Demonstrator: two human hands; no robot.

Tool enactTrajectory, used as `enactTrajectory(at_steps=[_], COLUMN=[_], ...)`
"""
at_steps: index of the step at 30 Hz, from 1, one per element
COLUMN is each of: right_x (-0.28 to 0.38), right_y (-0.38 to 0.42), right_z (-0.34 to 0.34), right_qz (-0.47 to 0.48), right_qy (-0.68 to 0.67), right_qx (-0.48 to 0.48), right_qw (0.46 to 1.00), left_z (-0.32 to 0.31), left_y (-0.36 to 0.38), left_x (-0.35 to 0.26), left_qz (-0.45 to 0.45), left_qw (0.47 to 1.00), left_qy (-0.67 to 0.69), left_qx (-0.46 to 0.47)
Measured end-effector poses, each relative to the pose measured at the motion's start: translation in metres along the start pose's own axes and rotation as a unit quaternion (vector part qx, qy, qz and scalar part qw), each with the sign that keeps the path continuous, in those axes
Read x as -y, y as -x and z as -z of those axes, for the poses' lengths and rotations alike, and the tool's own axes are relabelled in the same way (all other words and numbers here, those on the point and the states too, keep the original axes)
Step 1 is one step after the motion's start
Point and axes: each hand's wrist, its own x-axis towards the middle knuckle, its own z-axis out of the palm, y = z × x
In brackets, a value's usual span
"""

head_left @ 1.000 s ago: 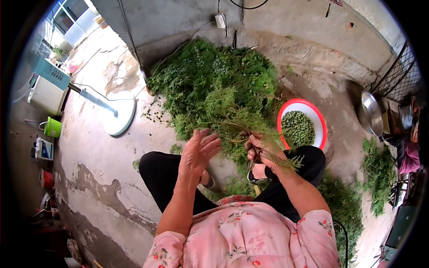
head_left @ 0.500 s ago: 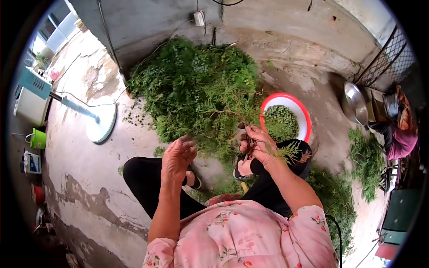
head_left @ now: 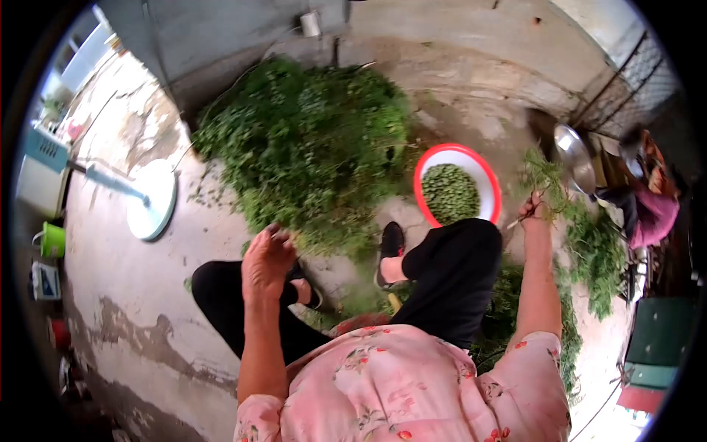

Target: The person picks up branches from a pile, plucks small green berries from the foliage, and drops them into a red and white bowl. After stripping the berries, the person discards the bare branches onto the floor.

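Out to the right, my right hand [head_left: 534, 209] is closed round the stem of a feathery green evergreen branch [head_left: 543, 175], whose sprays stick up past the fingers. A short pale stem-like end pokes out below that hand. My left hand [head_left: 266, 259] hangs over my left knee, its fingers curled in and a little blurred; what they hold, if anything, is hidden. Between the hands, beyond my right knee, stands a white basin with a red rim [head_left: 495, 193]. Small green cone-like pieces [head_left: 450, 194] cover its bottom.
A big heap of evergreen branches [head_left: 309, 147] lies against the wall ahead. More cut greenery [head_left: 595, 258] is on the floor at right, near a metal bowl [head_left: 574, 158]. At left are a round-based stand [head_left: 152, 200] and a green bucket [head_left: 51, 240].
My right hand has swung from the middle out to the right, carrying the branch past the basin. The left hand has moved slightly left, its fingers more curled. The view has shifted a little.
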Motion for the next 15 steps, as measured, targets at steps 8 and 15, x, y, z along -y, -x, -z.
enactTrajectory(at_steps=[8, 15], right_x=[0.01, 0.01], right_y=[0.072, 0.08], right_z=[-0.028, -0.028], right_qz=[-0.077, -0.129], right_qy=[-0.118, -0.145], right_qx=[0.179, 0.28], right_qw=[0.974, 0.94], left_z=[-0.008, -0.011], left_y=[-0.009, -0.005], left_x=[0.017, 0.014], left_qz=[0.036, 0.038], left_qw=[0.999, 0.999], left_qy=[-0.027, -0.039], left_qx=[0.003, 0.005])
